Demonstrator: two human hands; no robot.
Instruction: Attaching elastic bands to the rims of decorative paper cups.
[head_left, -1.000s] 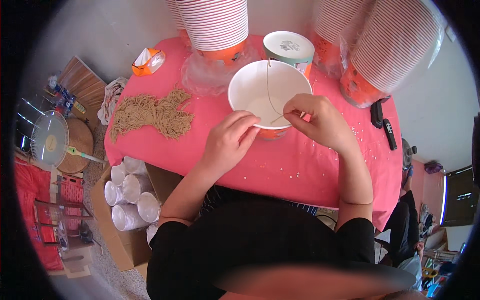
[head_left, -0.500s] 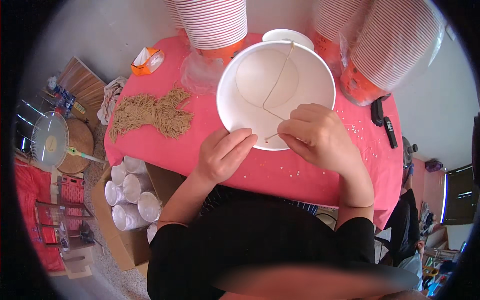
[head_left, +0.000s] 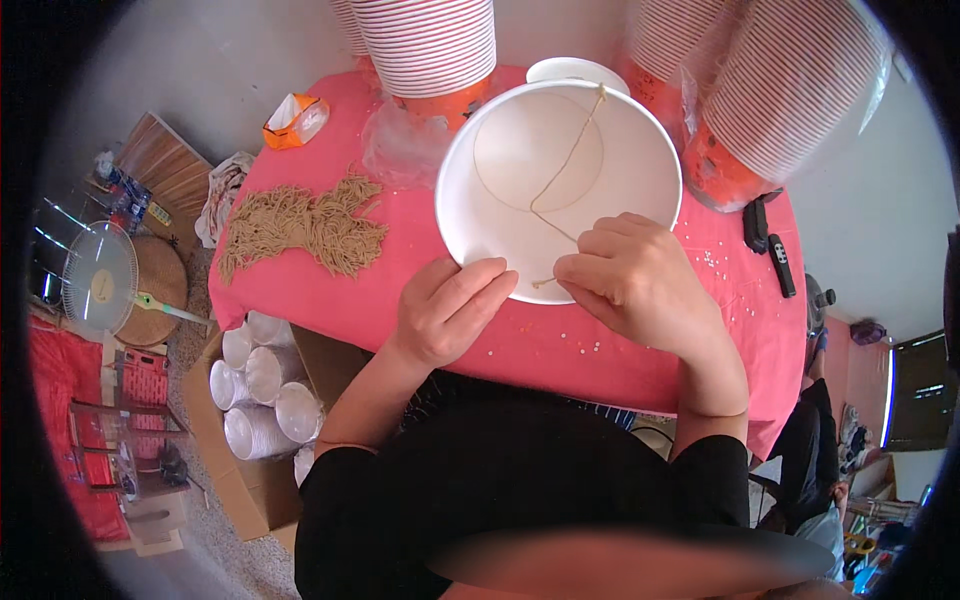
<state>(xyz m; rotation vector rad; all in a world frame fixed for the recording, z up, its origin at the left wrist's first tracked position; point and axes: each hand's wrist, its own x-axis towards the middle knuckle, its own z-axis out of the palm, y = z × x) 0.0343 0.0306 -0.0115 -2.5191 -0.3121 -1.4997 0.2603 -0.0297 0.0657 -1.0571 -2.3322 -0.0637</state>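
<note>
both hands are on the white paper bowl [head_left: 560,190]: left hand [head_left: 445,312] clamps its near rim, thumb over the edge, fingers under. right hand [head_left: 635,275] has fingertips pinched together on the tan string [head_left: 562,175] at that same near rim.

largest to smallest, all placed off the bowl:
- pink table [head_left: 650,345] sits under it, bowl tilted up toward the camera, mouth open to view.
- stacks of striped paper bowls [head_left: 425,45] stand behind it, more stacks behind-right, one in a clear bag.
- cardboard box of white cups [head_left: 255,385] is below-left of it, on the floor.
- small fan [head_left: 98,290] is far left of it, on the floor.
- heap of cut tan strings [head_left: 300,225] lies left of it on the cloth.
- a white lid [head_left: 575,70] sits just behind its far rim.
- two dark handheld items [head_left: 768,240] lie to its right.
- the string runs from the far rim, down across the inside, to the near rim at the right fingertips.

judgement: string end is being fixed at the near rim, the far end looks already anchored. to do it well: keep the left grip firm so the rim doesn't flex, keep the string taut, work close to the rim, don't crush the wall.
</note>
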